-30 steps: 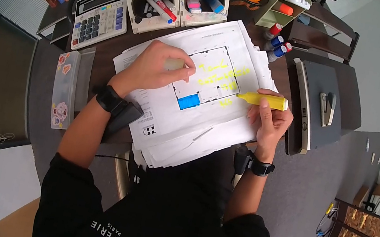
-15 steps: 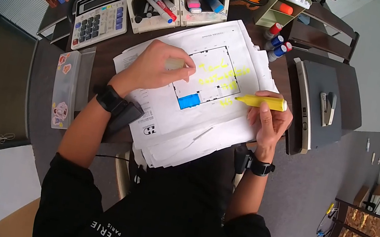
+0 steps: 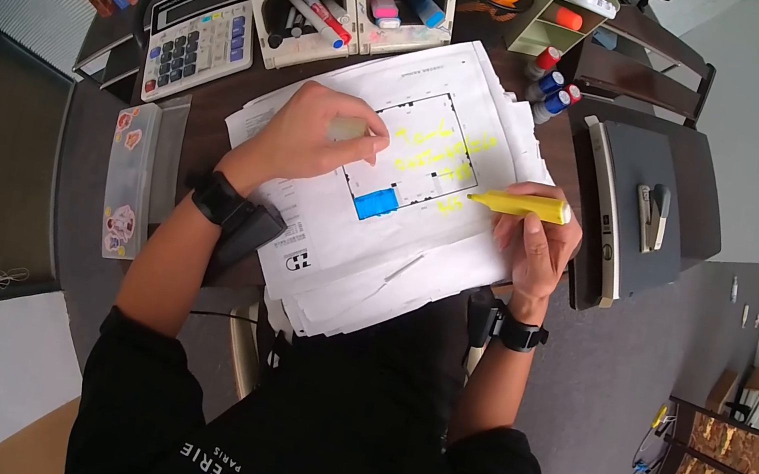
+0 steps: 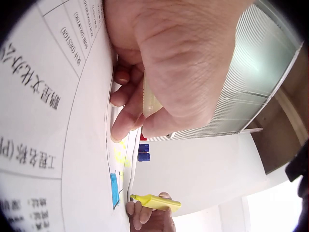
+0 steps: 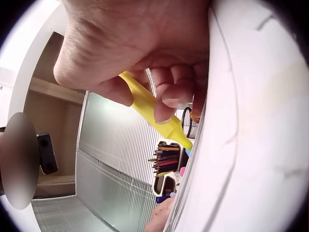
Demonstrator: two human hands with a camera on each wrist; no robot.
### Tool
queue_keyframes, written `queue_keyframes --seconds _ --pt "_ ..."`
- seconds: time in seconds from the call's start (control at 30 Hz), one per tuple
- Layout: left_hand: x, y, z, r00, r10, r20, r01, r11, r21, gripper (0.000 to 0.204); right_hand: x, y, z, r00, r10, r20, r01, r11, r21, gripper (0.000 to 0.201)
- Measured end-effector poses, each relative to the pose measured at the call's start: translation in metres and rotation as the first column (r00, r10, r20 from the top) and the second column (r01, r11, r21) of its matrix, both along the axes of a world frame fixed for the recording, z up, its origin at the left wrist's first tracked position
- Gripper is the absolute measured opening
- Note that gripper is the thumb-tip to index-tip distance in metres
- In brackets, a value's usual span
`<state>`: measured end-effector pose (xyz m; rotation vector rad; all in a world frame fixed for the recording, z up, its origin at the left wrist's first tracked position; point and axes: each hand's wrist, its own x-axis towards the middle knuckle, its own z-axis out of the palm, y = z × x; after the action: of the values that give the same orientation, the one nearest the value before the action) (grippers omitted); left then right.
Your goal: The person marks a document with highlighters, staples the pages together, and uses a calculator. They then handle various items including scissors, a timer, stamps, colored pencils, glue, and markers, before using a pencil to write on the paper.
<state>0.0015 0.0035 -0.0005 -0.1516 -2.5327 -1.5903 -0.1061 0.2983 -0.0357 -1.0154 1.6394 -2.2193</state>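
Observation:
My right hand (image 3: 537, 245) grips a yellow highlighter (image 3: 522, 204) between thumb and fingers, its tip pointing left near the plan's right border. In the right wrist view the highlighter (image 5: 153, 111) slants down close over the paper. Beneath lies a printed floor plan (image 3: 364, 265) on a stack of sheets, bearing yellow handwriting (image 3: 437, 151) and a blue coloured block (image 3: 376, 203). On the plan's left side rests my left hand (image 3: 307, 128), fingers curled. A pale cream piece with a ridged edge (image 4: 151, 99) shows between its thumb and fingers; I cannot tell its kind.
Behind the papers stands a white organizer (image 3: 374, 38) of pens and pencils. A calculator (image 3: 200, 48) and a clear stickered case (image 3: 127, 182) lie left. Red- and blue-capped bottles (image 3: 552, 95) stand at back right, beside a dark folder (image 3: 635, 196) with a stapler (image 3: 652, 219) on it.
My right hand has shifted the highlighter slightly, its tip moving a little left and down in the head view, away from the plan's border line. The left hand has stayed in place.

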Motion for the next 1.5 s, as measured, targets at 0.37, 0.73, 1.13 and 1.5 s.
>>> queue_keyframes --seconds 0.37,0.73,1.13,1.5 --pt "0.0 -0.003 -0.003 0.998 -0.026 -0.052 0.025 0.999 -0.024 0.012 0.002 0.0 0.01 0.997 -0.035 0.072 0.029 0.996 0.079 0.02" --pt "-0.001 -0.002 -0.003 1.0 -0.001 -0.001 0.001 1.0 -0.016 0.012 0.005 -0.003 0.009 0.988 -0.129 0.083 0.116 0.982 0.148 0.016" --pt "0.0 0.001 0.0 0.97 0.142 -0.199 -0.154 0.987 -0.047 0.011 0.006 -0.007 0.009 0.983 -0.17 0.072 0.16 0.98 0.122 0.018" --pt "-0.001 -0.006 -0.006 0.956 0.131 -0.264 -0.201 0.945 -0.259 0.012 -0.008 -0.018 0.026 0.989 -0.022 0.148 -0.01 0.977 0.213 0.021"
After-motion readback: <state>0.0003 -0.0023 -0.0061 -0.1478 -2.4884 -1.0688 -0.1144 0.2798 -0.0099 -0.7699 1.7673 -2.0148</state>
